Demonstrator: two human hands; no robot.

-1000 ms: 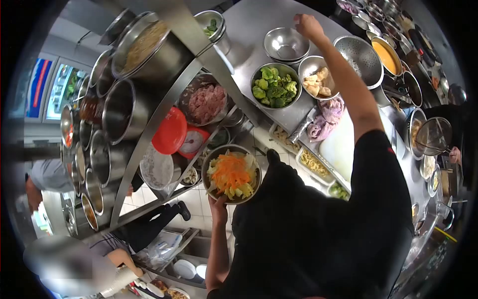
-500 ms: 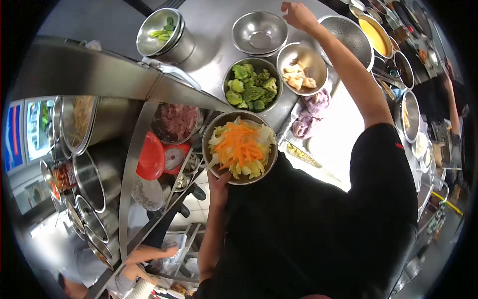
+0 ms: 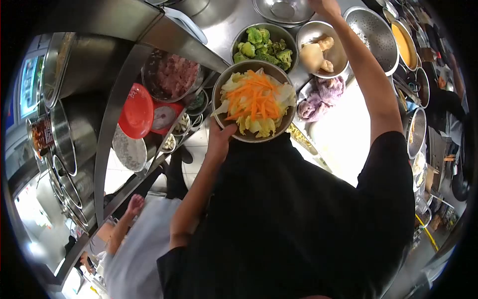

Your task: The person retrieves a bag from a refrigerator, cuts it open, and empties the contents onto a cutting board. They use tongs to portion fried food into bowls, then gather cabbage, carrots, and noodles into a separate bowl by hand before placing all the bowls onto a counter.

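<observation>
My left hand (image 3: pixel 222 144) grips the near-left rim of a metal bowl (image 3: pixel 217 102), its thumb on the outer wall. Shredded carrot (image 3: pixel 255 97) lies on top of cut cabbage (image 3: pixel 261 126) in this bowl. At the top edge of the view is my right hand (image 3: pixel 326 7), beside the rim of a metal bowl (image 3: pixel 283 11). Its fingers are partly cut off by the frame, so what they hold is hidden. Below my right forearm sits a bowl (image 3: pixel 340 56) with pale chunks (image 3: pixel 312 57), partly blurred. Next to it stands a bowl of broccoli (image 3: pixel 264 47).
A crumpled purple cloth (image 3: pixel 321 99) lies beside a bright white board (image 3: pixel 343 134). A colander (image 3: pixel 371 37) stands at the upper right. On the left are a metal shelf frame (image 3: pixel 117 104), a red plate (image 3: pixel 136 110) and minced meat (image 3: pixel 177 72). Another person's hand (image 3: pixel 135 204) shows lower left.
The view has shifted, with the worktop bowls now higher in the picture. My right hand has moved to the top edge. The other person at lower left has moved closer to my left arm.
</observation>
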